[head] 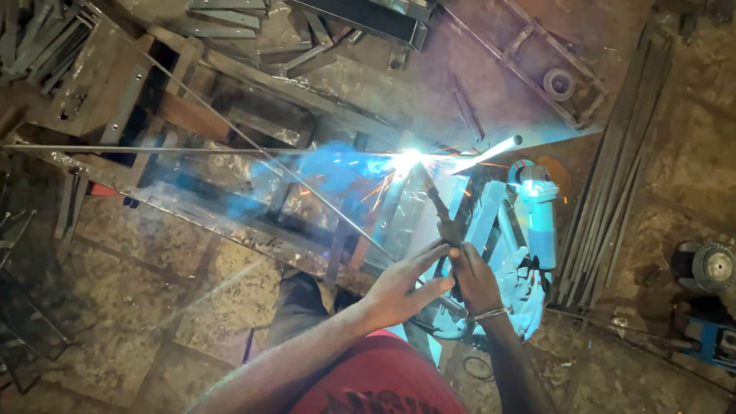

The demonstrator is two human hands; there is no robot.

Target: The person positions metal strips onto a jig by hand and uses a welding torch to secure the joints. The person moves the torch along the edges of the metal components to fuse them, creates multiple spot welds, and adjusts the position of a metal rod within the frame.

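Observation:
My right hand (pixel 474 277) grips the dark electrode holder (pixel 447 222), whose rod runs up and left to a bright blue-white arc (pixel 409 159) throwing orange sparks. My left hand (pixel 402 287) lies beside the right one, fingers stretched out and resting against the holder's handle. The arc burns on a metal frame (pixel 307 203) of flat bars and tubes lying on the floor. A thin round tube (pixel 491 152) slants up to the right of the arc. A wire bracelet sits on my right wrist.
An angle grinder (pixel 537 207) lies right of the frame. A bundle of long steel bars (pixel 606 184) runs along the right side. Loose steel sections (pixel 230 19) are piled at the top. A wheel-shaped tool (pixel 711 266) and a blue machine (pixel 717 341) sit at the right edge.

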